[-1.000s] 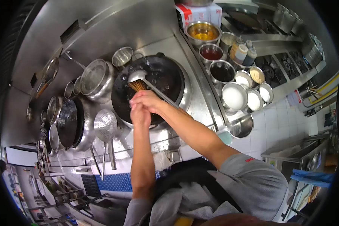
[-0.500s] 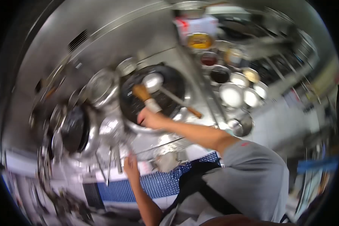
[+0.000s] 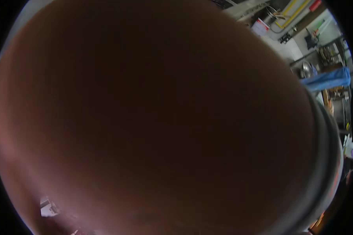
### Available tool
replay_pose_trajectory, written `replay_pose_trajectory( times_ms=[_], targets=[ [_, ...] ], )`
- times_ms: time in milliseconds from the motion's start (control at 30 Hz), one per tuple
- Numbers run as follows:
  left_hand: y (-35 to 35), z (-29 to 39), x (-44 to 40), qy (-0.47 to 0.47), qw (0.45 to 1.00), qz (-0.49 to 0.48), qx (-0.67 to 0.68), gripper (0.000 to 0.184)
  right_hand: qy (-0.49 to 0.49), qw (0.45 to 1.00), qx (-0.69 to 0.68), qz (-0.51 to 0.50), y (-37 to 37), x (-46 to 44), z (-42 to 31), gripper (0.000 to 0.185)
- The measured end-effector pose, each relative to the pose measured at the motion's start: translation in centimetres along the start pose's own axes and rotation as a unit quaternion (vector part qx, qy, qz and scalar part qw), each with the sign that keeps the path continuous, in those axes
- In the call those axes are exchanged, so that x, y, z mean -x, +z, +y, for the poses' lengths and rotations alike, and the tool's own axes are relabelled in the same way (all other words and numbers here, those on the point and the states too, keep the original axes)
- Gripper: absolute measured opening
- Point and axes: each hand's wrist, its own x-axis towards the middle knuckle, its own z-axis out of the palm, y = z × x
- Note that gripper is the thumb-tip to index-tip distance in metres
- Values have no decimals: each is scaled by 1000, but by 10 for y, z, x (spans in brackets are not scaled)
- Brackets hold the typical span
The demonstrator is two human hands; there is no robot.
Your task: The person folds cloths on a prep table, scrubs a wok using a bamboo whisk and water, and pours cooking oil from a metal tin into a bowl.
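A bare arm, very close to the lens, blocks nearly the whole head view. It is dark and out of focus. The grey sleeve edge curves along its right side, which fits my own raised arm. Neither of my hands can be made out, and whatever they hold or touch is hidden. The wok, the brush and the ladle are covered too.
At the upper right, a pot stands near a white and red container, with yellow pipes beyond. A blue cloth hangs below a metal bowl. Shelving with kitchenware lines the right edge.
Half a second ago my right hand held a brush over the wok and my left hand was near the counter's front edge. Now an arm has come up across the lens, hiding both hands.
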Motion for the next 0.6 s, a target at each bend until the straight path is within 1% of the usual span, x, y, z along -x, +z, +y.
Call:
replay_pose_trajectory(
  times_ms=[67, 133, 200, 267, 300, 367, 400, 433, 467, 500, 533, 567, 600],
  targets=[
    [9, 26, -6, 13, 1000, -8, 20, 22, 13, 998, 39, 41, -4, -15, -15, 39],
    [5, 31, 0, 28, 999, -7, 35, 22, 10, 995, 72, 63, -4, -32, -31, 35],
    [-19, 12, 17, 29, 998, 22, 46, 22, -10, 992, 91, 87, -1, -52, -48, 30],
    [-41, -21, 44, 30, 992, 80, 89, 23, -90, 986, 120, 77, 8, -79, -86, 25],
    [-51, -51, 70, 11, 990, 104, 99, 23, -100, 984, 122, 87, 18, -78, -97, 23],
    [-68, -97, 123, -18, 980, 154, 129, 24, -95, 982, 100, 126, 56, -41, -124, 19],
    [-71, -109, 155, -27, 972, 182, 144, 24, -84, 984, 70, 144, 85, -12, -134, 17],
    [-72, -126, 172, -36, 966, 202, 156, 25, -62, 986, 0, 157, 132, 36, -139, 24],
    [-69, -134, 190, -35, 960, 218, 170, 24, 19, 988, -139, 67, 155, 101, -146, 30],
    [-61, -139, 205, -33, 954, 234, 185, 23, 61, 975, -212, -37, 177, 162, -139, 34],
    [-62, -164, 216, -38, 961, 207, 182, 24, 124, 963, -235, -34, 241, 222, -129, 36],
    [-59, -178, 231, -44, 967, 179, 179, 25, 248, 920, -302, 4, 281, 299, -129, 34],
    [-53, -191, 245, -66, 975, 145, 152, 25, 404, 866, -293, -26, 321, 374, -134, 29]
  ],
)
